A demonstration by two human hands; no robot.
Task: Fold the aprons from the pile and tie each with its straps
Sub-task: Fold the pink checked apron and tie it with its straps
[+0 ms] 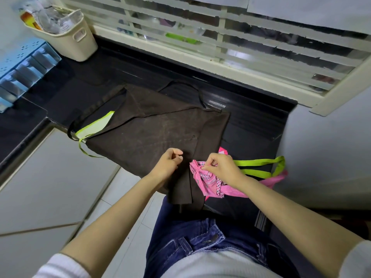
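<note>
Pinching the near-right bundle, the right hand (pixel 222 167) has thumb and forefinger closed on the knotted strap of a folded pink checked cloth apron (pixel 202 178), which lies at the near edge of the black table (pixel 251 121), partly on a dark fold of cloth. The fingers (pixel 208 164) sit on the bundle's top, right where the strap crosses it. Just left of it, the left hand (pixel 168 161) hovers over a dark brown cloth apron (pixel 156 129) with fingers loosely curled, thumb near the forefinger, and nothing visible held between them.

The brown apron lies spread flat across the middle of the table, its near corner hanging over the table's edge toward the person's blue jeans (pixel 190 237). A white panel with lime-green trim (pixel 94 125) shows from under its left side, at the table's left edge above the pale tiled floor (pixel 50 177). Lime-green straps (pixel 259 167) trail right of the pink bundle, close to a grey wall.

Bare table shows beyond the brown apron, up to the slatted window (pixel 220 37). At the far left stand a cream plastic basket (pixel 66 35) and a blue drawer organiser (pixel 24 71), well apart from both hands.
</note>
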